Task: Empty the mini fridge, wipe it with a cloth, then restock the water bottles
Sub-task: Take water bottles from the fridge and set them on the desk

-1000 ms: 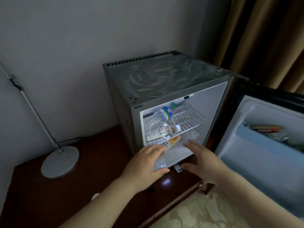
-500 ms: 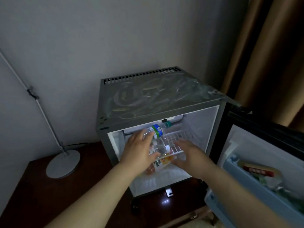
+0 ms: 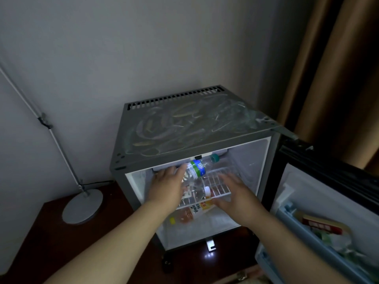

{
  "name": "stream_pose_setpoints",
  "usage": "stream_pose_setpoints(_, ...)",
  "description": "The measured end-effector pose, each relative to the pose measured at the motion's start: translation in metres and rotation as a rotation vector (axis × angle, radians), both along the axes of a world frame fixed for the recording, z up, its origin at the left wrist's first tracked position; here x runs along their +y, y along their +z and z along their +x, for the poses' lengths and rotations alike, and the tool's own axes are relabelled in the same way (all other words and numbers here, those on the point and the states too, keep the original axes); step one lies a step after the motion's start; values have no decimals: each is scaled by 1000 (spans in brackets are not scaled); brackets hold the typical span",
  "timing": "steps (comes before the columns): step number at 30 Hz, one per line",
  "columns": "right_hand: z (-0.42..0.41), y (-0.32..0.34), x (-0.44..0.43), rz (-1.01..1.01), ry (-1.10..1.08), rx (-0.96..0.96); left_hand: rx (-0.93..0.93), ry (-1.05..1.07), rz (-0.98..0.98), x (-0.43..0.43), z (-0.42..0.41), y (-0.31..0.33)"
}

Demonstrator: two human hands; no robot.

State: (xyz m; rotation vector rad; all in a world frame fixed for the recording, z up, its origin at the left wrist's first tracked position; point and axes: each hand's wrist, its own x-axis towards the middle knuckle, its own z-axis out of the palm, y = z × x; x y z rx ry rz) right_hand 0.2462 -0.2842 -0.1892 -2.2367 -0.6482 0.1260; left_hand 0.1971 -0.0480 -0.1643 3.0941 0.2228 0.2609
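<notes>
The water bottle (image 3: 197, 171) with the blue-and-green band lies on its side on the wire shelf (image 3: 222, 184) inside the mini fridge (image 3: 255, 160), propped over a second bottle (image 3: 202, 191). The pile looks loose, so a one-sided pull could roll either off the shelf onto the juice bottle (image 3: 187, 215) below. Your left hand (image 3: 166, 187) lays fairly straight fingers against its base, gripping nothing. Your right hand (image 3: 235, 194) hovers spread and empty just beside both.

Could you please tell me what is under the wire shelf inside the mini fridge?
An orange drink bottle lies on its side below the wire shelf, yellow cap leftward. The right hand covers its other end and whatever lies beside it.
</notes>
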Motion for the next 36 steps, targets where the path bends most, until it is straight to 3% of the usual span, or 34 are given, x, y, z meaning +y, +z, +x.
stream_pose_setpoints(3,0,2,0,64,-103,-66,-60,-123,-88,-7,-21,5)
stream_pose_setpoints(7,-8,11,-1,192,-139,3,-37,-292,-183,-5,-53,2)
stream_pose_setpoints(14,-48,6,8,307,-109,113,30,-377,-280,21,-99,-11)
stream_pose_setpoints(25,-144,-33,39,256,-258,196,148,-477,-364,63,-158,-54)
stream_pose_setpoints(29,-173,-44,46,128,-216,227,220,-490,-397,80,-188,-58)
stream_pose_setpoints(36,-210,-46,62,94,-28,319,215,-346,-461,99,-262,-66)
